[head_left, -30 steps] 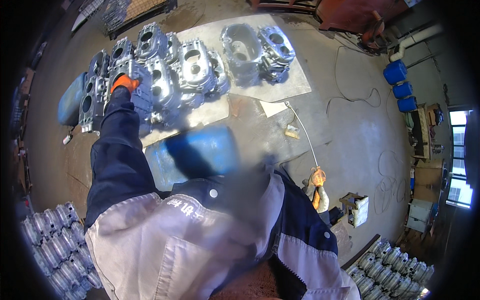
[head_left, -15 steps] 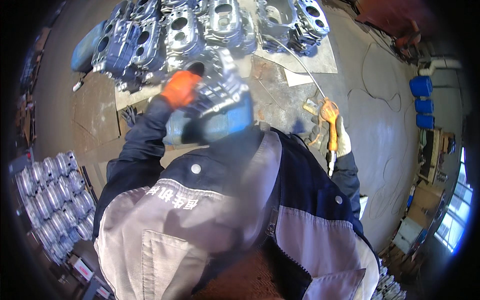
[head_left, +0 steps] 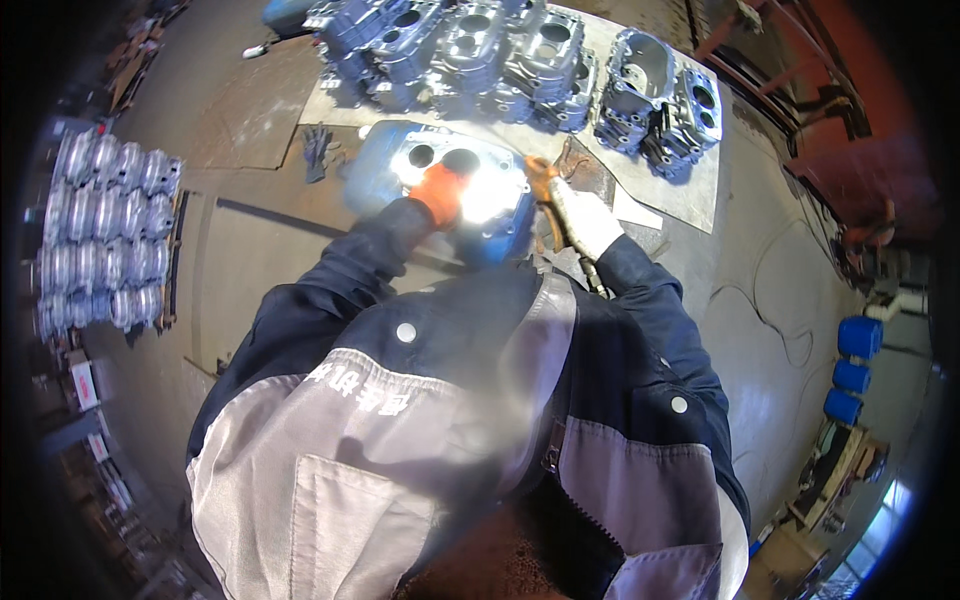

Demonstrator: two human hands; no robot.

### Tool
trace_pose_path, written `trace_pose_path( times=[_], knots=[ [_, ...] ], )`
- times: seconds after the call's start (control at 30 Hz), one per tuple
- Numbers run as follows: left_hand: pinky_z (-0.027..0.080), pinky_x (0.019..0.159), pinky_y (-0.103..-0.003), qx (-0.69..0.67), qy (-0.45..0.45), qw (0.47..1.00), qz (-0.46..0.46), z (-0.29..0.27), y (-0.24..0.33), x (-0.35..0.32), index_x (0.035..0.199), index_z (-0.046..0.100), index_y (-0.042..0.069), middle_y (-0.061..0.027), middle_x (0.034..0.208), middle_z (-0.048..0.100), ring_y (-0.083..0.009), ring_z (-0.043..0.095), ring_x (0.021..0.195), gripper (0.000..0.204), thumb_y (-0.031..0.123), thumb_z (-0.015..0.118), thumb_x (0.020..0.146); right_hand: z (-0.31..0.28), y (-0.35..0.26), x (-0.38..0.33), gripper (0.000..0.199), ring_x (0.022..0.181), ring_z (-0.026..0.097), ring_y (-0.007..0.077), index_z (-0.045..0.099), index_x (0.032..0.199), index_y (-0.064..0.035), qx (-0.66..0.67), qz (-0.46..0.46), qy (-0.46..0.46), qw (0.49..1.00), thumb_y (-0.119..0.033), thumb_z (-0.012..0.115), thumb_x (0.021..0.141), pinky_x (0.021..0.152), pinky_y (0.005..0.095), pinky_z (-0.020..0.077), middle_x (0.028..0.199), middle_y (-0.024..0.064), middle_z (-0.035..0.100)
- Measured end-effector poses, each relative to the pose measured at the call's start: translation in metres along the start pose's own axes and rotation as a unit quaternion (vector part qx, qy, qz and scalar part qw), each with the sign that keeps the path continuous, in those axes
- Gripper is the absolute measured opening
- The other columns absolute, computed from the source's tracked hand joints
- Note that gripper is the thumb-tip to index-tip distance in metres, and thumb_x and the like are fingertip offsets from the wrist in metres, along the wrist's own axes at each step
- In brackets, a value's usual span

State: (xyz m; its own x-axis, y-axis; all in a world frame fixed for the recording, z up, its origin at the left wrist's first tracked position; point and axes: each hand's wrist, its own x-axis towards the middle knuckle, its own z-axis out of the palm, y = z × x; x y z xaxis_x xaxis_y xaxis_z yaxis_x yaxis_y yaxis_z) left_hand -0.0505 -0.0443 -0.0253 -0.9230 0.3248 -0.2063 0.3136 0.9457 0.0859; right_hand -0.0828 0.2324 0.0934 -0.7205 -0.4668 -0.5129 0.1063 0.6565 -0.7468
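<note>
A silvery cast-metal engine housing (head_left: pixel 503 165) with round bores lies on a blue drum (head_left: pixel 368 178) in front of me. My left hand (head_left: pixel 440 195), in an orange glove, is closed on its near edge beside a bore; glare hides some of the fingertips. In my right hand (head_left: pixel 588 222), gloved in white, is an orange air blow gun (head_left: pixel 543 180) with a hose fitting at its lower end. The gun is at the housing's right side. Its thin nozzle is lost in the brightness over the metal.
Several similar housings (head_left: pixel 470 55) stand in rows on a pale board (head_left: pixel 690 205) beyond the drum. A dark glove (head_left: pixel 317 152) lies on the floor to the left. Stacked round metal parts (head_left: pixel 110 230) are farther left; blue barrels (head_left: pixel 858 337) and a loose hose (head_left: pixel 765 318) are at right.
The housing has gone from tilted to lying flatter on the drum. My right hand has brought the blow gun leftward and inward to it. The view has swung left.
</note>
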Motion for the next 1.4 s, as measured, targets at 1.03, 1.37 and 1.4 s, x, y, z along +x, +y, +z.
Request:
trace_pose_path(
  times=[1.03,1.37,1.4],
  knots=[
    [0.048,0.076,-0.045,-0.052,0.169,0.976,-0.131,-0.030,0.063,-0.025,0.103,0.055,0.002,-0.0184,0.088,0.064,-0.0362,0.062,0.086,0.045,0.027,0.073,0.070,-0.020,0.157,-0.187,0.050,0.066,0.056,0.0149,0.059,0.097,0.0030,0.276,-0.080,0.020,0.958,-0.044,0.041,0.098,0.062,0.0270,0.0438,0.071,0.0073,0.059],
    [0.047,0.085,-0.045,0.044,-0.008,0.981,-0.191,-0.003,0.045,0.011,0.111,0.051,0.004,-0.0235,0.102,0.063,-0.0400,0.062,0.094,0.047,0.031,0.064,0.075,0.002,0.225,-0.157,0.050,0.086,0.061,0.0122,0.058,0.118,-0.0004,0.444,0.012,0.032,0.895,-0.044,0.043,0.098,0.076,0.0249,0.0492,0.101,0.0075,0.064],
    [0.047,0.085,-0.045,0.049,-0.019,0.980,-0.194,-0.002,0.043,0.012,0.113,0.051,0.004,-0.0238,0.104,0.063,-0.0406,0.061,0.095,0.048,0.031,0.064,0.075,0.007,0.227,-0.154,0.049,0.088,0.062,0.0145,0.054,0.122,-0.0009,0.515,-0.004,0.041,0.856,-0.042,0.044,0.097,0.078,0.0258,0.0500,0.106,0.0088,0.063]
  ],
)
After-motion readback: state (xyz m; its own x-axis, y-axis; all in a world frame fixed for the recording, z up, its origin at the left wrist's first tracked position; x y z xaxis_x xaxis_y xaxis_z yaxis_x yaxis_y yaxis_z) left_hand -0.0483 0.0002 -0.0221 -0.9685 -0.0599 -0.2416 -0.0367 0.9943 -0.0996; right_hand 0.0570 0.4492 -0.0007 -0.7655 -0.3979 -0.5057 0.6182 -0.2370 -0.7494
